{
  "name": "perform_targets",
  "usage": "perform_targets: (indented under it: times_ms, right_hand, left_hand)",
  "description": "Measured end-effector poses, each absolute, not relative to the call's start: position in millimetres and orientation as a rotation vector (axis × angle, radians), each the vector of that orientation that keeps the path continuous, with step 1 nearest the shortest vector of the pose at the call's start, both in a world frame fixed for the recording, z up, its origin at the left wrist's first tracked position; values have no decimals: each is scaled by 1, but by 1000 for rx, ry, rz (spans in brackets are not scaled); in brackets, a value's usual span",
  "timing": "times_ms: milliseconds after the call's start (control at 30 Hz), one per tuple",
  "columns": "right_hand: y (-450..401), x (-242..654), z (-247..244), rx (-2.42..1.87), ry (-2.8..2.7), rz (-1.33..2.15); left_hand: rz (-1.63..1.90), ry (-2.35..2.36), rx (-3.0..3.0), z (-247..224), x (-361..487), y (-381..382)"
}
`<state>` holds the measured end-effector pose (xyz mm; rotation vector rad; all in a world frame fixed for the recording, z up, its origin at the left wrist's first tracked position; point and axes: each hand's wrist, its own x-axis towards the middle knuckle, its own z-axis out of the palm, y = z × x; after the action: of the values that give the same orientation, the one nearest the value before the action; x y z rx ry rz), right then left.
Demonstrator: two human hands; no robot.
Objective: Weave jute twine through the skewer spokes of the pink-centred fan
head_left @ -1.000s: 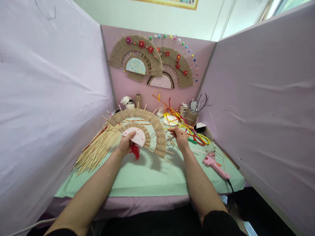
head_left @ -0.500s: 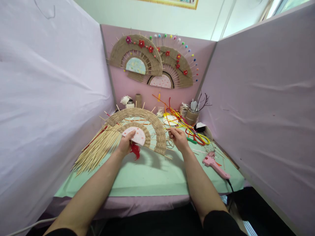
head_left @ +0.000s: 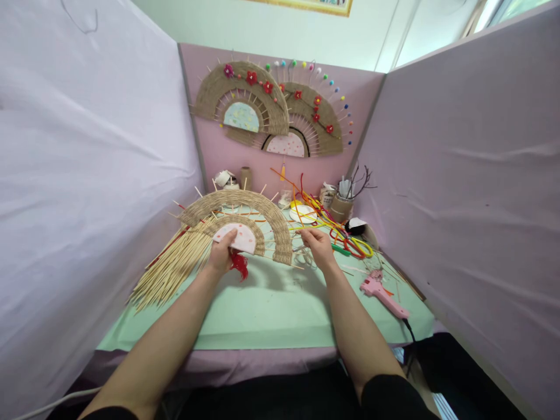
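Observation:
My left hand (head_left: 221, 255) is closed on the lower middle of a half-round woven fan (head_left: 280, 236), its thumb lying on the pink dotted centre panel. The fan has two bands of brown twine woven over thin sticks, whose ends poke out past the rim. Below the panel hangs a red tassel (head_left: 239, 266). Just off the fan's right edge, my right hand (head_left: 318, 248) has thumb and fingers pinched together near the stick tips. What is between those fingertips is too small to make out.
A bundle of thin sticks (head_left: 172, 268) lies at the left. At the right are coloured pipe cleaners (head_left: 359, 248), a pink glue gun (head_left: 385, 296) with its cord, and a can of twigs (head_left: 342, 207). Two decorated fans (head_left: 245, 70) hang on the back panel.
The fan has shifted slightly left and up with my left hand, so its right edge is a little further from my right hand. My right hand has hardly moved.

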<state>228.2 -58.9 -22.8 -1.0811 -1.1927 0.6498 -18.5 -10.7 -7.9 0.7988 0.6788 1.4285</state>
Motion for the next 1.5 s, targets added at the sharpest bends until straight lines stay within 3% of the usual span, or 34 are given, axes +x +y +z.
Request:
perform_targets:
  times_ms: [167, 333, 933, 1500]
  right_hand:
    - [-63, 226, -19, -1198, -1278, 326]
    - [-68, 223, -16, -1191, -1263, 237]
    - [-66, 221, -23, -912, -1287, 803]
    - [-58, 224, -30, -954, -1213, 849]
  left_hand:
    - [1467, 706, 857, -8, -17, -12]
    - [1534, 732, 860, -9, -17, -10]
    - [1480, 614, 691, -5, -20, -7]
    - [1572, 642, 695, -5, -19, -6]
